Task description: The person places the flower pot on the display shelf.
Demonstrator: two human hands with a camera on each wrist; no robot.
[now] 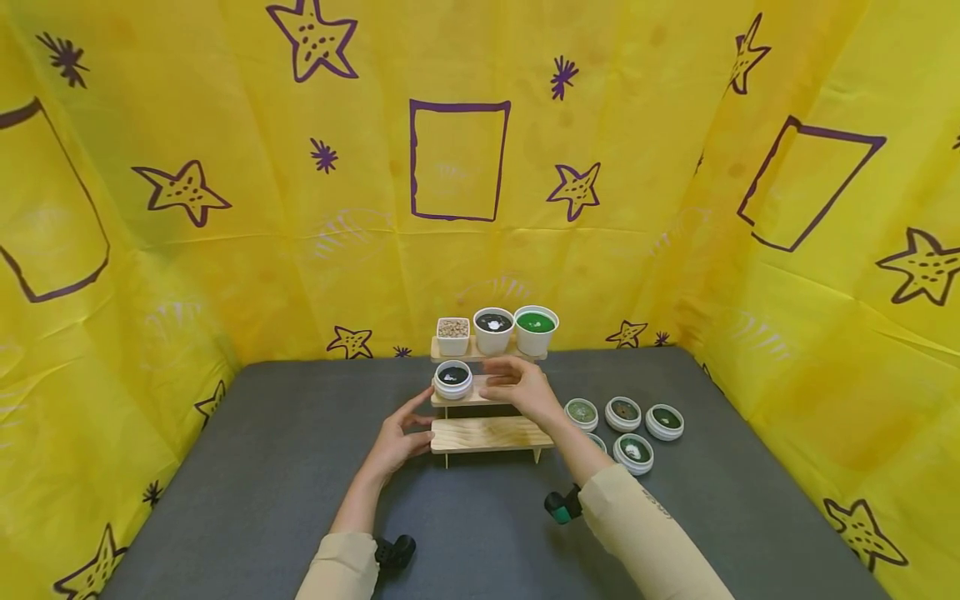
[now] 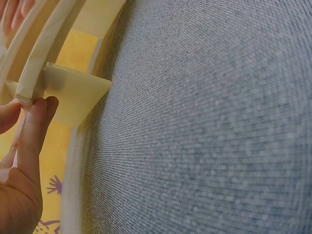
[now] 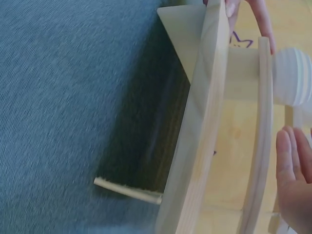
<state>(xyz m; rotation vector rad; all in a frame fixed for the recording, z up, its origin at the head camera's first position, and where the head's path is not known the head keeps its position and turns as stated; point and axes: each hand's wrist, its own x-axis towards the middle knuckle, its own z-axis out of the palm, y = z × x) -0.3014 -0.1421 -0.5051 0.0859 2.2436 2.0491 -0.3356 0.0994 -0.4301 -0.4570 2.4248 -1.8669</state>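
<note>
My left hand (image 1: 395,442) grips the left end of a three-tier wooden stand (image 1: 487,433), thumb and fingers at the ends of its lower boards. In the left wrist view, its fingertips (image 2: 41,108) meet the corner of a board. A round white jar (image 1: 453,380) with dark contents stands at the left of the middle tier. To the jar's right, over that tier, my right hand (image 1: 525,390) has its fingers extended and nothing between them. In the right wrist view, those straight fingers (image 3: 287,156) are apart from the ribbed white jar (image 3: 291,77).
The top tier bears a square cup of beige pieces (image 1: 453,333), a dark-filled cup (image 1: 493,333) and a green-filled cup (image 1: 536,332). Several low white jars, including a dark green one (image 1: 664,422), stand on the grey table (image 1: 300,467) at right. Yellow cloth (image 1: 457,267) surrounds it.
</note>
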